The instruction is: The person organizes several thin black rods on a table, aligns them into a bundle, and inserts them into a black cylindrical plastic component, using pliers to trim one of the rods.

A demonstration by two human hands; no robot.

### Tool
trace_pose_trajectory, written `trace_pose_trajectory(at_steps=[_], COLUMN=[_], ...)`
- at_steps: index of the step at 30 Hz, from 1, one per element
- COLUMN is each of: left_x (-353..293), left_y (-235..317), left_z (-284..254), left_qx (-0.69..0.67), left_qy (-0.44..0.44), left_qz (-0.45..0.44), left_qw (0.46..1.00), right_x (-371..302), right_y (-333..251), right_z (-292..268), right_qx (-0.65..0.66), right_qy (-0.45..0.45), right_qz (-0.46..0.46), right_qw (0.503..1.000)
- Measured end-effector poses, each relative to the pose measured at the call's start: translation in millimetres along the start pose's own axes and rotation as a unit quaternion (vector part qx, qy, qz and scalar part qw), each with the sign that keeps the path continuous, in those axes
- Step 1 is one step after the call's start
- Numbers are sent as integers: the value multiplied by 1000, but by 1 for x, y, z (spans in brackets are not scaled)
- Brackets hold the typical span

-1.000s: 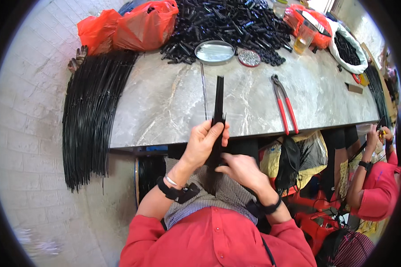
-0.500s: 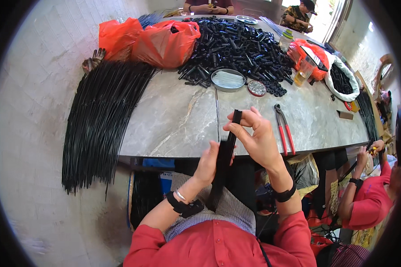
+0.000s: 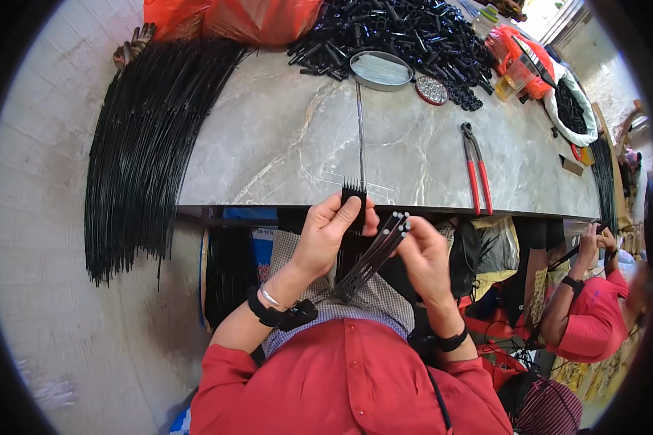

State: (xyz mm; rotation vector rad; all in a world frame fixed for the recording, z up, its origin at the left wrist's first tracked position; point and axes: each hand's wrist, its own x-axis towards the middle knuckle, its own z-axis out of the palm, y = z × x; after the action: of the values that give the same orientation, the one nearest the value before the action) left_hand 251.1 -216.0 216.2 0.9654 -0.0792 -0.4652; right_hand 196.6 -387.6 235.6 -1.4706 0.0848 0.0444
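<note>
left hand (image 3: 328,226): thumb over black strips (image 3: 352,192) | right hand (image 3: 425,259): pinching dark rods (image 3: 374,257)

The head view looks from the left of two wide fisheye cameras worn side by side on the person's head. It faces forward and steeply down across the grey marbled table (image 3: 261,145), from that table's near side. Nearest the lens is the person's red buttoned shirt (image 3: 297,370), seen from above; the left hand (image 3: 323,230) and right hand (image 3: 424,257), just off the table's near edge, are also close. Farther away, the heap of black tubes (image 3: 403,36) at the table's far side runs out of the top. Left of the table, the pale brick wall (image 3: 43,181) curves toward the dark round rim.
</note>
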Motion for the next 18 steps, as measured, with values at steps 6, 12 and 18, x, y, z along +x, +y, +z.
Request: trace_pose_trajectory(at_steps=[6,12,18], left_x=[-11,-23,-28], left_y=[-4,-3,6], left_z=[0,0,-5], left_qx=[34,89,181], left_qy=[11,6,67], left_qz=[30,30,76], left_qw=[999,996,978], right_x=[3,-2,-1], right_y=[21,21,26], right_z=[36,47,45], right_qx=[33,-14,0], right_qy=[-64,-58,-54], right_qz=[19,-21,-4], right_qw=[997,998,999])
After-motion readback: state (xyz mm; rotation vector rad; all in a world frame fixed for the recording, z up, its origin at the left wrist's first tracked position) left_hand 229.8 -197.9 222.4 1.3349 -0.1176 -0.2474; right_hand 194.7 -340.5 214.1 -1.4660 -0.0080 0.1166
